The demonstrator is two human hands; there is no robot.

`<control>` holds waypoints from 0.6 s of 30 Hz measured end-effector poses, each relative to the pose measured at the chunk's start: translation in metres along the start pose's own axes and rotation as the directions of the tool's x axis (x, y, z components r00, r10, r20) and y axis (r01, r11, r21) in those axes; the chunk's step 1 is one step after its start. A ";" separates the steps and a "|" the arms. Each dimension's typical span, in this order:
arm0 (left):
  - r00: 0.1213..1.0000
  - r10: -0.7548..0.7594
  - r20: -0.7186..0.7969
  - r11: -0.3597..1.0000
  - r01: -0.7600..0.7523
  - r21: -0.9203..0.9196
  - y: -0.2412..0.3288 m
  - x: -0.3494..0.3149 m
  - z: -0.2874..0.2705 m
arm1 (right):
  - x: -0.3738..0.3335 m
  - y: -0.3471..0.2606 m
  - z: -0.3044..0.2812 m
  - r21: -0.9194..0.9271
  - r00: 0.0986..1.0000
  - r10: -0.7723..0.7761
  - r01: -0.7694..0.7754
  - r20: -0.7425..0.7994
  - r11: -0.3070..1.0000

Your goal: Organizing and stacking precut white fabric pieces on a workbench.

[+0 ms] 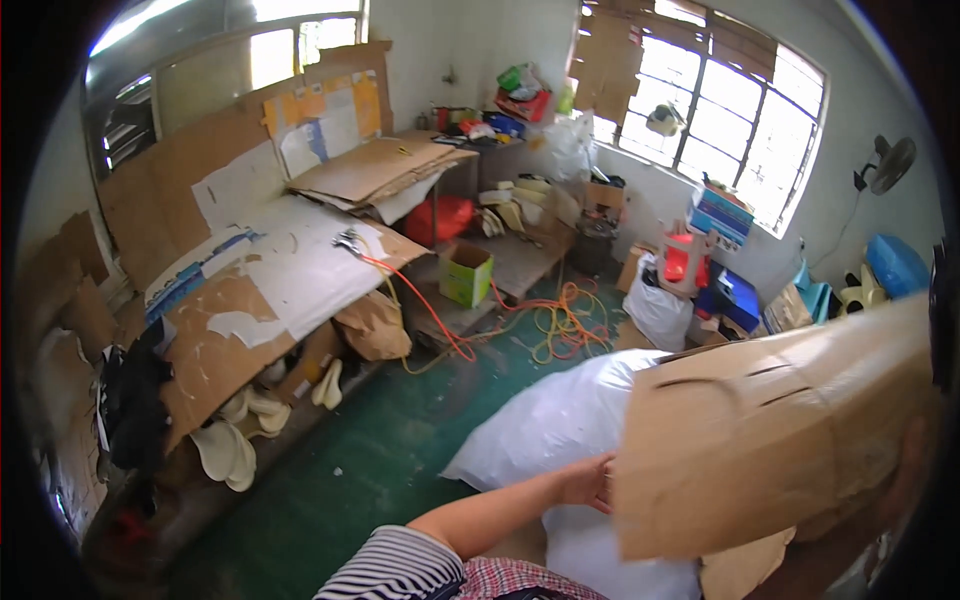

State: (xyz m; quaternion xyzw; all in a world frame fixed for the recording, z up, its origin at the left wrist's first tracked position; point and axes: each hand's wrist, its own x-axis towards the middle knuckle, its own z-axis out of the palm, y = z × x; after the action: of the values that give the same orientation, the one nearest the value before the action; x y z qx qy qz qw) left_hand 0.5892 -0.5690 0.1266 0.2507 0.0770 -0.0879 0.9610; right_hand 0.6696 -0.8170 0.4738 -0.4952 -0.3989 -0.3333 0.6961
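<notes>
A large brown cardboard piece, creased and with slits near its top, is held up at the lower right. At its left edge is my left hand, fingers curled in against it and partly hidden behind it. My right hand grips the far right side in shadow; its fingers are blurred and partly out of sight. Big white sacks bulge behind and below the cardboard. Under its lower edge another tan flap shows.
A cardboard-covered workbench runs along the left, with pale shoe-sole-like pieces beneath. Red and yellow hoses lie coiled on the green floor. A green carton stands on a low platform. A wall fan hangs right.
</notes>
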 end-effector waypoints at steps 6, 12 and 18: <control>0.791 0.598 -0.132 0.801 -0.586 0.122 0.100 -0.202 0.018 | -0.007 -0.039 0.165 0.032 0.865 -0.437 0.444 0.246 0.896; 0.002 0.974 -0.226 0.095 -0.911 0.401 0.220 -0.416 0.072 | -0.009 0.060 0.267 0.514 0.921 -0.086 -0.132 0.379 0.848; -0.353 0.935 0.030 -0.348 -0.900 0.262 0.229 -0.560 0.096 | -0.073 0.088 0.398 0.546 0.761 0.197 -0.596 0.618 0.589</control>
State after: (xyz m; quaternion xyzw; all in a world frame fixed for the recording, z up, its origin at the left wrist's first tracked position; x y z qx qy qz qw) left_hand 0.1016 -0.3469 0.4245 0.2968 -0.0725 0.7534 0.5823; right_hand 0.6217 -0.4064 0.4485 -0.3296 -0.5337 0.1594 0.7623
